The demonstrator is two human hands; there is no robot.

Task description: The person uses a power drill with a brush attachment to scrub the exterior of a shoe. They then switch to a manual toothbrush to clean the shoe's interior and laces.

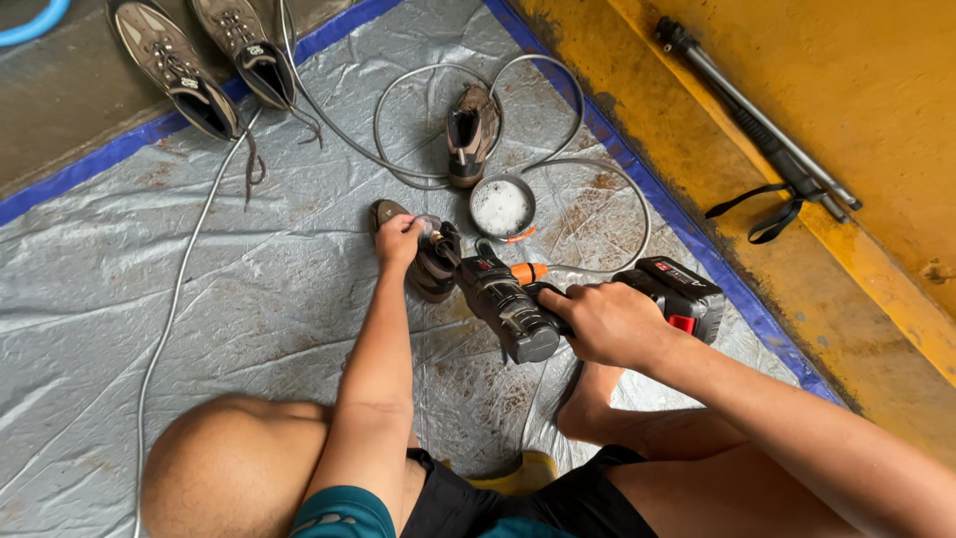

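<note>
Right hand [609,324] aims sprayer [513,299] up-left at shoe [423,261].

Person squats on a grey tarp [199,299] w/ blue edge, knees in view at bottom. Left hand [396,242] grips a dark shoe [430,261] lying on the tarp, fingers over its top. Right hand [607,324] wraps the handle of a black cordless spray gun [518,299] w/ orange knob and battery pack at the rear; its nozzle points at the shoe, tip just beside the left hand. A thin hose [607,189] loops across the tarp behind. Small round tub [501,207] of white foam sits just beyond the shoe, another brown shoe [468,134] near it. Two grey shoes [204,60] lie top left, laces trailing. Black tripod [757,125] rests on yellow floor [876,60], right.
</note>
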